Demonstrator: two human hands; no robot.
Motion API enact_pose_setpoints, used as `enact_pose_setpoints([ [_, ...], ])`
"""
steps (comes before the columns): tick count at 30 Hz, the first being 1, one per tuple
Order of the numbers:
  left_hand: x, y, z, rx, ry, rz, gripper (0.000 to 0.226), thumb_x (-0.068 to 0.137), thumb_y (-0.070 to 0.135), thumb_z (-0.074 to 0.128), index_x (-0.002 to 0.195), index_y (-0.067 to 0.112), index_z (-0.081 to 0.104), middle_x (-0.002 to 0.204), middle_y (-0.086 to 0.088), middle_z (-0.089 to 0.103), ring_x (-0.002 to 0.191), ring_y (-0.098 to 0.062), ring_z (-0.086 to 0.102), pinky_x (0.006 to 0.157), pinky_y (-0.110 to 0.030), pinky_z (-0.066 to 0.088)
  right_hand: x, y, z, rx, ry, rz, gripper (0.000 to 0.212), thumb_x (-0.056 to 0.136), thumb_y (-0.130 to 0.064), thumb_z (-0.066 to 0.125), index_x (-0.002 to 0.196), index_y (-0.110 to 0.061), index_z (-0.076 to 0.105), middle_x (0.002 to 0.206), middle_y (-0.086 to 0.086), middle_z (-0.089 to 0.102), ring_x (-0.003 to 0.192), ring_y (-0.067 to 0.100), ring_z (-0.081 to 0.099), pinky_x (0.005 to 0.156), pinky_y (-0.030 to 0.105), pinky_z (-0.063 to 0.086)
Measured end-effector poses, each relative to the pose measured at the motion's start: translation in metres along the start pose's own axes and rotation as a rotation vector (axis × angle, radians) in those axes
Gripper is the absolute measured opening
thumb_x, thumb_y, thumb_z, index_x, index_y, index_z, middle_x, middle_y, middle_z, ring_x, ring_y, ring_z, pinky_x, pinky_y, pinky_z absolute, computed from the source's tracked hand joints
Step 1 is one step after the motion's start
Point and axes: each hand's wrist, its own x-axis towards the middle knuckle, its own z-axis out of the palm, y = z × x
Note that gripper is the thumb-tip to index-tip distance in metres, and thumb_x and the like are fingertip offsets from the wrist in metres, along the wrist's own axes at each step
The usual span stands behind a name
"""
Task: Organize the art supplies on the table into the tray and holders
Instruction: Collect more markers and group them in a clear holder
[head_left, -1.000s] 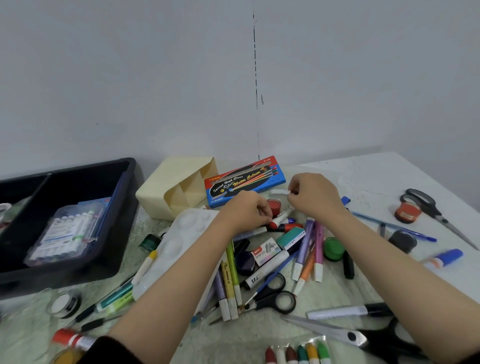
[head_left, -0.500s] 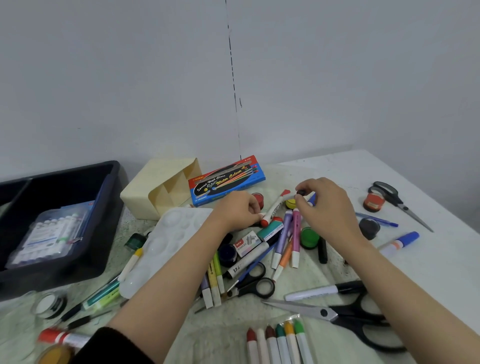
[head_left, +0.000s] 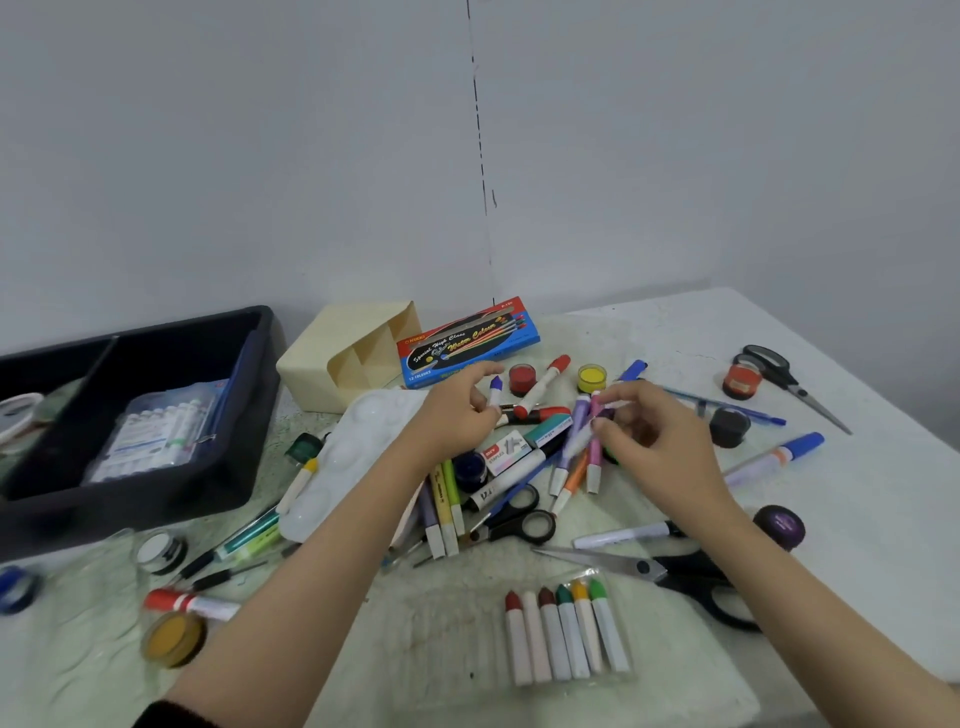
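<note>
Art supplies (head_left: 519, 467) lie heaped on the table (head_left: 872, 545) in front of the blue water colour box (head_left: 467, 340), and both hands work in that heap.

The left hand (head_left: 454, 418) sits just in front of the box. Its fingers are curled, with the forefinger stretched out towards the box. It pinches a short blue-capped marker (head_left: 495, 391), which stands nearly upright with its cap towards the box.

The right hand (head_left: 657, 447) is in front of the box and to its right. The thumb and forefinger are drawn together on the upper part of a pink marker (head_left: 594, 457), and the other fingers are loosely bent behind them. A purple marker (head_left: 571, 441) lies touching the pink one on its left. I cannot tell whether the fingers hold it too.

Between the hands and the box stand a red paint pot (head_left: 522, 378) and a yellow paint pot (head_left: 591, 378), with a red-capped marker (head_left: 543, 387) lying between them.

The cream holder (head_left: 332, 366) lies on its side just left of the box, with its compartments open towards it. The black tray (head_left: 254, 415) is further left of the box, beyond the holder. A clear pack of markers (head_left: 156, 431) lies in it. A white palette (head_left: 358, 452) lies in front of the box, partly under the left forearm.
</note>
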Motion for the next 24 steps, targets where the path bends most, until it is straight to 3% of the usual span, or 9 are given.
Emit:
enact_pose_setpoints([
  [2,-0.019,0.000,-0.006,-0.059,0.025,-0.011,0.041,0.087,0.008,0.059,0.125,0.023,0.052,0.078,-0.017,0.064,0.066,-0.015,0.059,0.062,-0.014,0.046,-0.015,-0.004,0.003,0.037,-0.079,0.023,0.014,0.082,-0.011,0.068,0.090,-0.021,0.062,0.059,-0.004,0.060,0.053,0.002,0.046,0.055,0.011,0.039],
  [6,-0.062,0.004,-0.014,-0.261,0.009,-0.095,0.034,0.085,0.004,0.061,0.111,0.025,0.057,0.067,-0.003,0.061,0.061,-0.011,0.065,0.067,-0.022,0.056,-0.043,-0.012,0.013,0.008,-0.289,0.065,0.014,0.080,-0.014,0.071,0.085,-0.017,0.059,0.065,0.007,0.065,0.053,0.004,0.047,0.056,0.018,0.042],
  [10,-0.104,0.002,-0.012,-0.378,0.032,-0.147,0.032,0.082,-0.003,0.062,0.097,0.025,0.062,0.075,-0.006,0.058,0.060,-0.017,0.063,0.062,-0.029,0.057,-0.064,-0.017,0.026,-0.062,-0.460,0.068,0.014,0.078,-0.019,0.073,0.081,-0.022,0.060,0.063,0.002,0.065,0.049,0.001,0.047,0.052,0.016,0.039],
  [13,-0.133,-0.007,-0.006,-0.427,-0.016,-0.177,0.035,0.078,-0.006,0.065,0.098,0.023,0.065,0.071,-0.002,0.057,0.062,-0.017,0.062,0.069,-0.035,0.058,-0.076,-0.017,0.037,-0.126,-0.507,0.048,0.016,0.078,-0.022,0.073,0.077,-0.029,0.059,0.062,-0.003,0.063,0.049,0.000,0.049,0.052,0.016,0.038],
  [20,-0.170,-0.020,0.007,-0.431,-0.066,-0.238,0.035,0.078,-0.003,0.066,0.103,0.021,0.064,0.075,-0.003,0.063,0.065,-0.011,0.065,0.064,-0.021,0.054,-0.091,-0.019,0.047,-0.286,-0.547,-0.025,0.012,0.080,-0.032,0.069,0.083,-0.033,0.057,0.069,-0.009,0.062,0.059,0.004,0.055,0.057,0.023,0.045],
  [24,-0.176,-0.027,0.012,-0.408,-0.053,-0.237,0.036,0.078,0.001,0.068,0.102,0.026,0.063,0.081,-0.007,0.066,0.068,-0.009,0.064,0.067,-0.020,0.053,-0.095,-0.021,0.051,-0.434,-0.557,-0.156,0.014,0.085,-0.034,0.062,0.098,-0.028,0.061,0.082,-0.011,0.061,0.066,0.000,0.050,0.057,0.014,0.038],
])
